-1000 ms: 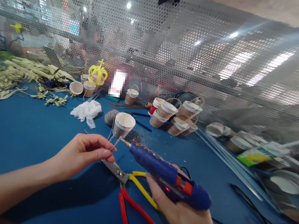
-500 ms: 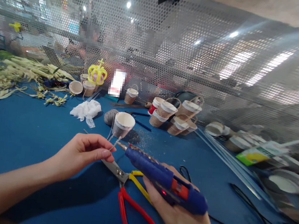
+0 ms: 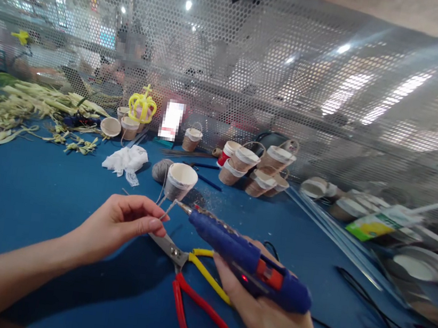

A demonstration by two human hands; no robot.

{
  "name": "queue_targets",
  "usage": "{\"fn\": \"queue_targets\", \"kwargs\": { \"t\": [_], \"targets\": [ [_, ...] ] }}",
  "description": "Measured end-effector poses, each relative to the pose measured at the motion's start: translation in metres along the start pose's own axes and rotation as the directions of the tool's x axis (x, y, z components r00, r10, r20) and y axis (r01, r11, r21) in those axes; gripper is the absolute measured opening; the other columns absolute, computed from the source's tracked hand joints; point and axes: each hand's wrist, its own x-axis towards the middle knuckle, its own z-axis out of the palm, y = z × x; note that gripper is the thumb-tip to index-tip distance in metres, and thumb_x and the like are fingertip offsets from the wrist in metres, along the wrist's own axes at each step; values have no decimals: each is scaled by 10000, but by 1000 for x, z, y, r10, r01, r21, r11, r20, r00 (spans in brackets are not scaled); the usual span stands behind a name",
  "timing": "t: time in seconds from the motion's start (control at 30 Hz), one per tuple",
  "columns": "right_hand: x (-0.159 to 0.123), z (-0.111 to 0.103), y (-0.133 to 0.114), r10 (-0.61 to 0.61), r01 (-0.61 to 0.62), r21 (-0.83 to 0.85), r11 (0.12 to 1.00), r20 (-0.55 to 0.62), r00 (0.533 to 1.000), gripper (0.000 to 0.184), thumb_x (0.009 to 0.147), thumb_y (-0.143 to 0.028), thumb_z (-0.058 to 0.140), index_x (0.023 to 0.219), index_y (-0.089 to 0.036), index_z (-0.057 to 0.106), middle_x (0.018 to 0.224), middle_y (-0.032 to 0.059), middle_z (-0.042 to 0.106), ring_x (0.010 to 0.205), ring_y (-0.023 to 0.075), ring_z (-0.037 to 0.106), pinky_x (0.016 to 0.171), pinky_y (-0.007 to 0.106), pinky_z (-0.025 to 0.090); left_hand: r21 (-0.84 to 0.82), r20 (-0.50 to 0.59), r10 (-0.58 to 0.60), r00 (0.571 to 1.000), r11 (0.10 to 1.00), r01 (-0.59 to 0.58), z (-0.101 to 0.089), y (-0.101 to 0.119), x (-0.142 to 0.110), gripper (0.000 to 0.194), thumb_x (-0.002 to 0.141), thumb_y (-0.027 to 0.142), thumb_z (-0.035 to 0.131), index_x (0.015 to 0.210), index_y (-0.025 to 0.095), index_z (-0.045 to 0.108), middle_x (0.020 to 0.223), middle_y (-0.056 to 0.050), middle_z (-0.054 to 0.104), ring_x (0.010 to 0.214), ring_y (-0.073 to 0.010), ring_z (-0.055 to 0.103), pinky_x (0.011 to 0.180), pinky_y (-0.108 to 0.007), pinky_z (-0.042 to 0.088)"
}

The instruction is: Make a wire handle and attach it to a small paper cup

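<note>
Between thumb and fingertips, my left hand pinches a thin grey cord near its end. My right hand grips a blue hot glue gun with a red light on its side. The gun's metal nozzle points left, close to the cord's end. Just behind the cord stands a small pot with a whitish rim, beside a ball of grey yarn. Below my hands lie scissors with one red and one yellow handle, partly hidden by my left fingers.
Several small pots with handles stand at the back right, near clear glue sticks. A crumpled white tissue, a yellow crown and dried husks are on the left. A perforated metal screen rises behind the table.
The glue gun in my right hand has shifted slightly right, and its nozzle has drawn a little away from my left fingertips. My left hand stays almost still with the cord.
</note>
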Motion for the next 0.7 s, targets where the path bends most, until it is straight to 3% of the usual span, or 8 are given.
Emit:
{"fn": "queue_targets", "kwargs": {
  "t": [0.13,0.3,0.47,0.7],
  "targets": [
    [-1,0,0,-25,25,13,1000,21,999,51,780,-217,542,751,-203,582,710,10,622,647,147,606,476,210,463,2,2,0,1000,1000,0,0,-1,0,38,682,160,659,716,147,671,639,-13,689,634,-110,630,662,-201,489],
    [0,-1,-2,-22,21,32,999,21,1000,160,789,-229,521,630,-209,531,559,-21,538,491,116,531,432,216,436,-4,-7,-2,1000,1000,2,0,-1,0,39,680,156,662,716,145,671,634,-12,687,627,-106,627,656,-195,489],
    [1,0,-1,-41,40,24,999,27,999,62,778,-213,547,719,-205,563,661,-5,586,595,133,579,467,211,451,-5,-17,-5,1000,1000,5,0,-1,0,37,673,157,671,709,148,668,639,-8,686,626,-102,624,646,-188,486],
    [0,-1,-4,-55,54,24,998,34,998,106,786,-204,537,681,-207,548,616,-21,555,540,113,551,469,202,454,3,-6,-6,1000,1000,6,-1,-1,-1,39,674,168,672,708,152,662,641,-5,686,628,-106,628,653,-199,491]
  ]
}}
